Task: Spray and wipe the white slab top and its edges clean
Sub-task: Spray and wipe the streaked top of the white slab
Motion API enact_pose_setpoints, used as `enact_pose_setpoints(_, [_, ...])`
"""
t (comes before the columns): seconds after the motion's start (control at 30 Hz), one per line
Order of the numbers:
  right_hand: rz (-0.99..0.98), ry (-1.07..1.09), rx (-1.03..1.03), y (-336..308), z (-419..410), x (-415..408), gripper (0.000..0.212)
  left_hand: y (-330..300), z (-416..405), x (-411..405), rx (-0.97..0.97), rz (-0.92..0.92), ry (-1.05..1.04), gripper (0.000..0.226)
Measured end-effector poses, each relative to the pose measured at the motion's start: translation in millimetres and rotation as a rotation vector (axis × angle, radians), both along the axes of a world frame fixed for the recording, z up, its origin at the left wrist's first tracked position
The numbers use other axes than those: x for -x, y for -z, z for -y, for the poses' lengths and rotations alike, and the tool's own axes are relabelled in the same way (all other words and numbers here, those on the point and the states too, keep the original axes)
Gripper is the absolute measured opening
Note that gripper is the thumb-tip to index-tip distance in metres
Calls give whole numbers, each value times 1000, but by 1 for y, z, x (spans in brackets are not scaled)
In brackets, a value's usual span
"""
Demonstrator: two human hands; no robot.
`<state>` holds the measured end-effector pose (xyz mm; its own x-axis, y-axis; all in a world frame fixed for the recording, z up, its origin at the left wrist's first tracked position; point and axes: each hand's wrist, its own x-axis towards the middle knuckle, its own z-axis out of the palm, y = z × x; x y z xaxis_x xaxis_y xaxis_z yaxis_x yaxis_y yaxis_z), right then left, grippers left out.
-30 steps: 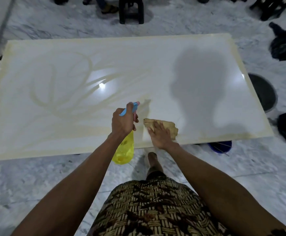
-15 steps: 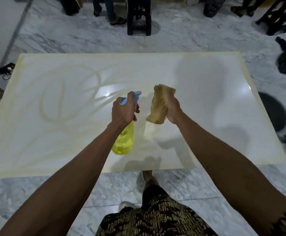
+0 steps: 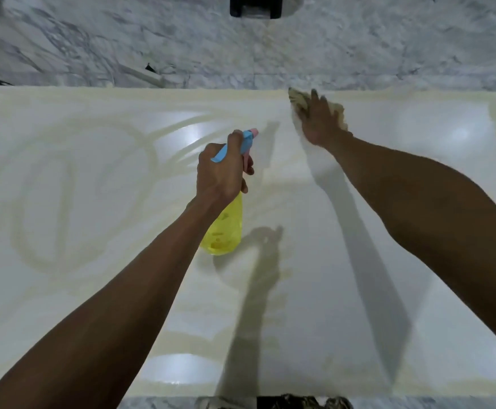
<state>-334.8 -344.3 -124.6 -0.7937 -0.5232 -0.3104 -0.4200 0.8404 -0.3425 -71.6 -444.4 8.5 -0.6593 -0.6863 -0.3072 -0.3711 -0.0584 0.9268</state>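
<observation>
Yellowish film covers most of the slab, which lies low over a marble floor and fills the view from left to right. Curved streaks loop across the left half, and a pale band runs along the far, right and near edges, so those parts look unwiped. The middle and right of the top look glossier and whiter, likely done. The right hand lies flat with spread fingers, pressing a tan cloth on the far edge, right of centre. The left hand has its grip closed round a yellow spray bottle, held above the centre with its blue head pointing far. By this showing, well under half is clean.
</observation>
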Motion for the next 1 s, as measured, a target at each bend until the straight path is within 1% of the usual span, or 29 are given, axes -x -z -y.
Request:
enact_pose_setpoints(0.03, [19, -61, -88, 15, 7, -6, 60, 7, 4, 5, 7, 2, -2, 40])
enact_pose_setpoints(0.07, [17, -72, -117, 26, 12, -16, 60, 13, 8, 8, 18, 6, -4, 40])
enact_pose_setpoints(0.13, [-64, -79, -91, 43, 11, -36, 56, 21, 12, 9, 33, 12, -13, 42])
enact_pose_setpoints(0.23, [-156, -222, -112, 51, -11, -65, 55, 22, 9, -2, 37, 32, 0, 44])
enact_pose_setpoints(0.3, [-205, -295, -102, 49, -34, -92, 57, 21, 3, -16, 23, 60, 29, 42])
enact_pose_setpoints(0.4, [-159, -369, -52, 54, -68, -151, 58, 19, -10, -43, -8, 94, 46, 51])
enact_pose_setpoints(0.47, [-155, -385, -26, 54, -90, -197, 58, 15, -22, -66, -8, 81, 57, 46])
enact_pose_setpoints(0.53, [-159, -414, -43, 53, -113, -245, 58, 12, -35, -89, 2, 76, 65, 42])
enact_pose_setpoints(0.63, [-95, -429, -84, 45, -149, -325, 57, 9, -59, -133, -32, 93, 74, 43])
enact_pose_setpoints(0.73, [-19, -433, -109, 28, -175, -401, 58, 10, -83, -180, -73, 131, 96, 51])
enact_pose_setpoints(0.8, [63, -463, -140, 15, -189, -441, 59, 13, -97, -206, -90, 144, 116, 67])
enact_pose_setpoints(0.83, [69, -468, -163, 6, -193, -456, 60, 15, -103, -219, -91, 149, 116, 69])
enact_pose_setpoints(0.9, [138, -430, -218, -6, -191, -473, 59, 17, -110, -239, -85, 153, 105, 48])
enact_pose_setpoints(0.93, [242, -373, -227, -18, -185, -478, 55, 18, -112, -246, -77, 154, 96, 43])
enact_pose_setpoints(1.0, [500, -219, -128, -52, -175, -473, 49, 16, -110, -253, -69, 158, 89, 39])
